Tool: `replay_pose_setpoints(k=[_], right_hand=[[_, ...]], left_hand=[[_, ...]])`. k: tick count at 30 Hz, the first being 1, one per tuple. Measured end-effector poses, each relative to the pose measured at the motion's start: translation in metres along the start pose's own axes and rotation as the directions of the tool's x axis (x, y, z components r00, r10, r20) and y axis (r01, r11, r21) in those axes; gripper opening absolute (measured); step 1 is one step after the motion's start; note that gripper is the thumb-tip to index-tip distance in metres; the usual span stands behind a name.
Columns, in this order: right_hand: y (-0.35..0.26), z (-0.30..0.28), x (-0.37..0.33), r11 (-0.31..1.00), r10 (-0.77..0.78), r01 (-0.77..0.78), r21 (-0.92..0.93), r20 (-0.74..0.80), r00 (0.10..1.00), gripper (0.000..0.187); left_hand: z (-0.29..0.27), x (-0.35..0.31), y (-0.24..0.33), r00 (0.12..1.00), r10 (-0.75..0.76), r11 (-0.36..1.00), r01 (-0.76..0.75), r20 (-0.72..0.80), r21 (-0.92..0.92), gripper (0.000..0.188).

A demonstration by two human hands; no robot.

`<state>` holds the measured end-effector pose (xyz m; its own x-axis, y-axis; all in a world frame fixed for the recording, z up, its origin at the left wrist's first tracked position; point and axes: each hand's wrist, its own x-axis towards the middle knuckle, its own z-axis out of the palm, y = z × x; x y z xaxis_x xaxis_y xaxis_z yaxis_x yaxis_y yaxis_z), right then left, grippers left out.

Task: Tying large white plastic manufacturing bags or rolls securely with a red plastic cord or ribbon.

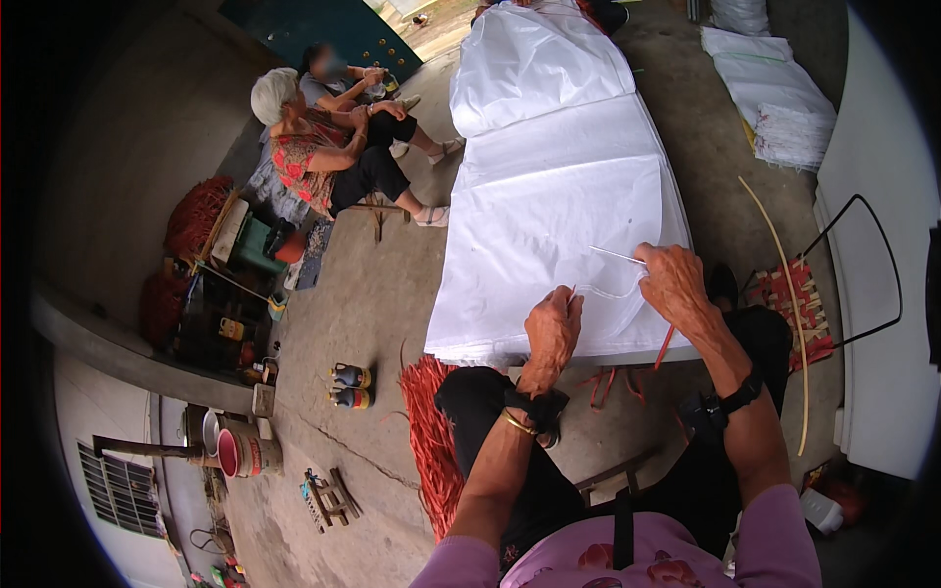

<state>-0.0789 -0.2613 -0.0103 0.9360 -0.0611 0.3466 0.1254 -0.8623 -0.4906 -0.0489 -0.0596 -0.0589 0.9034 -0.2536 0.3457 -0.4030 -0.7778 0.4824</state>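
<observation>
As both bare hands work above the near end of a long, flat stack of white woven-plastic sheeting (pixel 549 230), its near edge lies just before the seated person's knees.

Right hand (pixel 671 286): closed, gripping a slender, straight, silver metal tool (pixel 618 255); the free end points left, over the sheeting.

Left hand (pixel 554 328): closed, thumb and fingers drawn together at the near edge of the sheeting; what sits in the pinch is too small to tell.

Below the sheeting, left of the knees: one thick bundle of long, red-orange plastic strips (pixel 431 446), on the concrete floor (pixel 338 294). A single narrow red strip (pixel 666 345) hangs at the near edge, beneath the right hand.

Right side: a pile of folded white plastic sacks (pixel 750 69); a black-framed chair with a red-and-cream woven seat (pixel 769 286); one long, thin, tan, bowed cane (pixel 774 231), passing across that seat in view.

Left side: two dark, rounded jugs with yellow-and-red bands (pixel 351 376), side by side; a low wooden stool (pixel 338 502); a round, red-lined bucket (pixel 230 454) near the wall. Farther up, two seated people (pixel 312 157), one in a red-patterned top, sit near a dark green door panel (pixel 333 34).
</observation>
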Motion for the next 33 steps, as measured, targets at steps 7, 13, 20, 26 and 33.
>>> replay_pose_setpoints(k=[7,13,20,26,33], right_hand=[[-0.005,0.001,0.001,0.999,0.044,-0.044,-0.003,0.034,0.998,0.019],[-0.005,0.002,0.001,1.0,0.028,-0.029,0.013,0.047,0.998,0.018],[-0.004,0.002,0.001,1.0,-0.001,0.001,0.024,0.018,1.0,0.017],[-0.003,0.006,0.001,1.0,0.001,-0.002,0.016,0.013,1.0,0.016],[-0.003,0.004,0.001,1.0,0.002,-0.003,0.013,0.021,1.0,0.016]], left_hand=[[0.0,-0.004,0.006,1.0,0.004,1.0,-0.004,0.025,-0.026,0.018],[0.0,-0.008,0.015,0.995,0.039,0.997,-0.033,0.087,-0.072,0.027],[0.004,-0.008,0.015,0.996,0.066,0.994,-0.06,0.066,-0.089,0.024],[0.006,-0.009,0.011,0.996,0.066,0.994,-0.06,0.067,-0.086,0.022],[0.004,-0.009,0.015,0.996,0.073,0.99,-0.067,0.046,-0.124,0.019]])
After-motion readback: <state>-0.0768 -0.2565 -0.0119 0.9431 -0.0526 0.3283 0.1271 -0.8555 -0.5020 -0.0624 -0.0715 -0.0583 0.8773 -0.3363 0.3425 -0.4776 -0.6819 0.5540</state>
